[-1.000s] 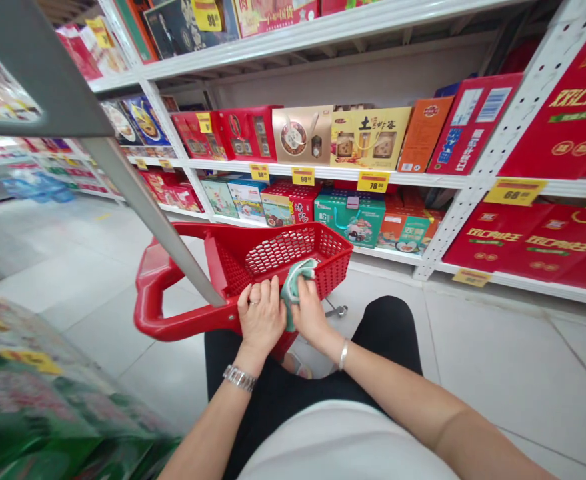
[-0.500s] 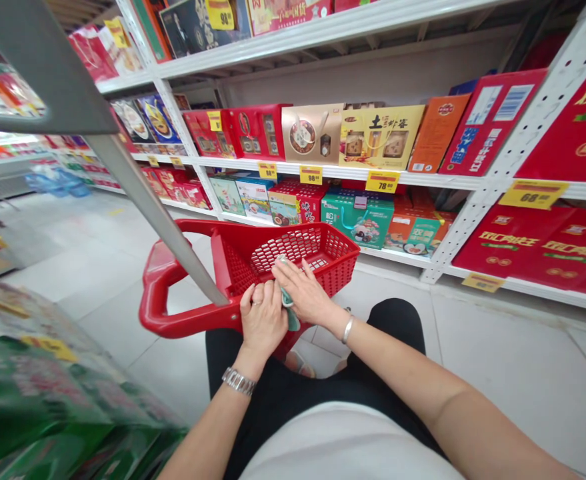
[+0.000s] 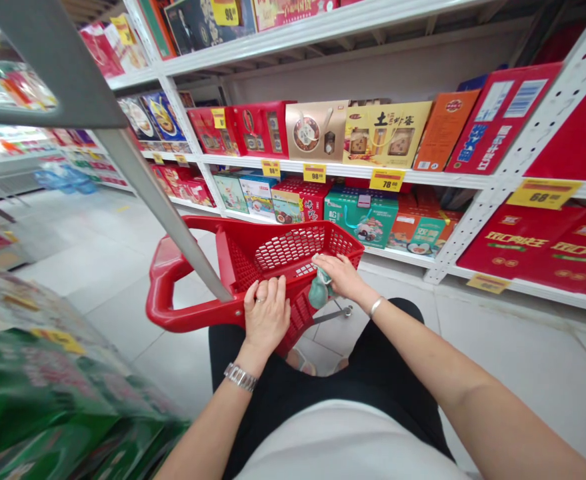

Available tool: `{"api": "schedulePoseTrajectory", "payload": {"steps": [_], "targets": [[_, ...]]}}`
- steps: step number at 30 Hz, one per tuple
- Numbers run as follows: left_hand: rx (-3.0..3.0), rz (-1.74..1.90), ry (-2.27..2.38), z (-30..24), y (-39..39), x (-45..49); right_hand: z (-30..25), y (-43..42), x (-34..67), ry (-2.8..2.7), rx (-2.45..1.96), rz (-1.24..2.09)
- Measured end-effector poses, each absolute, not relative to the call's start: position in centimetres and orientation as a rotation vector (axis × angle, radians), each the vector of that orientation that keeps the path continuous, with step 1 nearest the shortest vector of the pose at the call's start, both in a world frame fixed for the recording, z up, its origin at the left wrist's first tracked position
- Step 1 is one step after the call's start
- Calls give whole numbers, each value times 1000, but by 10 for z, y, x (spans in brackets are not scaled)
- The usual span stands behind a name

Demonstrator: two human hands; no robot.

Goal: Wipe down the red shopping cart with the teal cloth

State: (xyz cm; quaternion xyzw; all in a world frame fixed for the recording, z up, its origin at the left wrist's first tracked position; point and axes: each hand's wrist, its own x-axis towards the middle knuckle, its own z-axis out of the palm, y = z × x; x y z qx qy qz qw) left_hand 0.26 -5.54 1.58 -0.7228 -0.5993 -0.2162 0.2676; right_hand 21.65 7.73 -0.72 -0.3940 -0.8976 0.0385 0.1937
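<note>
A red plastic shopping cart basket (image 3: 293,247) with perforated walls stands in front of my knees. My left hand (image 3: 267,312) is closed over its near rim, fingers curled on the edge beside the grey metal pole (image 3: 163,213). Further right, my right hand (image 3: 341,277) presses a green and white cloth (image 3: 319,291) against the same rim near the far right corner. Part of the cloth hangs down outside the basket. Its upper part is covered by my fingers. Inside, the visible part of the basket holds nothing.
White shelves (image 3: 437,179) with boxed goods and yellow price tags run along the far side. Green packages (image 3: 33,400) are stacked close on my left. A grey cart handle (image 3: 47,60) juts in at top left. Pale floor tiles (image 3: 117,267) lie around the cart.
My right hand has slid with the cloth along the rim, away from my left hand toward the right end. My left hand stays on the rim.
</note>
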Motion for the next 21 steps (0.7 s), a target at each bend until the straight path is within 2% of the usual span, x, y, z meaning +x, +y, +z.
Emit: {"api": "schedulePoseTrajectory", "payload": {"steps": [7,13,17,21], "targets": [[-1935,-575,-1614,19,-57,6,2,117,268,-2459,-1371,171],[-1951,-626,-1668,19,-58,7,0,120,247,-2289,-1478,203],[-1977,-622,-1668,19,-59,6,18,118,224,-2162,-1402,218],[-1950,-595,-1665,19,-59,7,36,110,206,-1990,-1111,147]]}}
